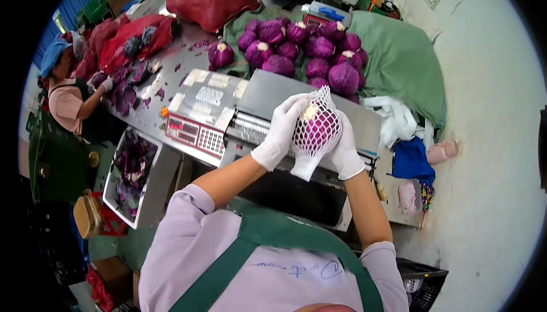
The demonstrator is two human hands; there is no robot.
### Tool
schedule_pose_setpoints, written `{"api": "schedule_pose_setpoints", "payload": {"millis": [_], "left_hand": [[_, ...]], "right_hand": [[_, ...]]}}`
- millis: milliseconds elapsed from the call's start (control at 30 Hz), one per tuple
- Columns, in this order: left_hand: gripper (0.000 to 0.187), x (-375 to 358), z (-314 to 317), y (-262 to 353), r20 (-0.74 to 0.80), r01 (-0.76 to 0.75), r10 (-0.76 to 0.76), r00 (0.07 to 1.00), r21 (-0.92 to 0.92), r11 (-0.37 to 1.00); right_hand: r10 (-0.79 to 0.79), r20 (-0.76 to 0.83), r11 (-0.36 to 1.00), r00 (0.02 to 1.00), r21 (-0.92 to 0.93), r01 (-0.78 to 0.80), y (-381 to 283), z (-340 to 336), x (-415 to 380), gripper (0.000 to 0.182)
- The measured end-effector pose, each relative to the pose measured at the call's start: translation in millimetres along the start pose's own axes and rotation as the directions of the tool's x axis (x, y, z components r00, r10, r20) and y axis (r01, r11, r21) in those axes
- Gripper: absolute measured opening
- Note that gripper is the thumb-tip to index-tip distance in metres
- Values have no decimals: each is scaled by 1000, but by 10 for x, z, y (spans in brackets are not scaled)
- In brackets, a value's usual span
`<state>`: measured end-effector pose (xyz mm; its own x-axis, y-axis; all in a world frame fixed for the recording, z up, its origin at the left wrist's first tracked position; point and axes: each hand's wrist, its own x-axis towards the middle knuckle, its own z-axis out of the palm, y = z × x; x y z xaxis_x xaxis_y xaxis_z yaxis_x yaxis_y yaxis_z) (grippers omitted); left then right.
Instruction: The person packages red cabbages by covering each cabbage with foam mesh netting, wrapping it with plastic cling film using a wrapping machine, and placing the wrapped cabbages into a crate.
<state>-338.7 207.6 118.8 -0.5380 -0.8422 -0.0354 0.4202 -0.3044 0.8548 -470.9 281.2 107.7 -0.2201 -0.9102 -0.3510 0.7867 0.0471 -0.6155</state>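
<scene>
A purple cabbage [317,132] inside a white foam net sleeve is held between my two gloved hands, above the front edge of a metal wrapping machine [285,93]. My left hand [283,131] presses on its left side, fingers closed round it near the pale stem end. On the right side my right hand [345,148] wraps round it, with the fingers partly hidden behind the net. The net's gathered end hangs below the cabbage, and its other end points up. Left of the machine is a scale [196,135] with a red display and keypad.
Many purple cabbages [279,65] are piled on green cloth behind the machine. A grey bin [155,178] of trimmed leaves stands at lower left. One person [74,93] handles leaves at the left; another is at the top. White and blue cloths [411,159] lie at right.
</scene>
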Motion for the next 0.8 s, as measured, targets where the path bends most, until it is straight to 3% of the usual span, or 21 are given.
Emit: {"api": "schedule_pose_setpoints", "payload": {"millis": [33,200,233,300,367,433,500,567,633,700,767,800], "left_hand": [[29,229,-8,-41,13,69,-69,998,-57,996],[24,925,-135,-597,-82,44,-40,996,50,998],[24,1023,-178,-730,-109,78,-70,992,74,994],[30,1077,-218,-818,-43,126,-120,992,183,975],[37,1048,-176,-575,95,225,-241,966,148,963],[43,1233,-333,-660,214,258,-296,931,190,947],[46,1231,-392,-739,193,324,-375,907,250,913],[49,1269,-394,-834,167,266,-343,924,363,893],[55,1119,-242,-585,69,320,-367,928,359,877],[60,1177,-325,-652,76,385,-428,900,321,865],[58,1283,-548,-822,168,116,-192,967,380,918],[51,1267,-622,-770,157,-48,-44,987,539,841]], "right_hand": [[-30,-47,999,998,-13,30,-36,-62,202,36],[-89,-256,996,963,-38,82,-78,-525,1019,35],[-176,-156,980,972,-122,158,-2,-1056,1385,33],[-346,-290,871,892,-452,191,-21,-1179,1420,33],[-599,-144,564,788,-774,287,-177,-885,1045,38],[-507,-197,741,839,-596,308,-329,-866,912,37],[-467,-142,746,873,-592,303,-244,-802,849,38],[-123,-220,984,968,-152,90,-76,-726,830,41],[-133,-202,982,970,-157,103,-88,-649,800,42],[-159,-221,963,962,-249,102,-105,-717,847,44],[-356,-112,729,928,-655,201,-178,-1145,1083,42],[-456,-23,521,890,-817,246,-282,-1088,911,38]]}}
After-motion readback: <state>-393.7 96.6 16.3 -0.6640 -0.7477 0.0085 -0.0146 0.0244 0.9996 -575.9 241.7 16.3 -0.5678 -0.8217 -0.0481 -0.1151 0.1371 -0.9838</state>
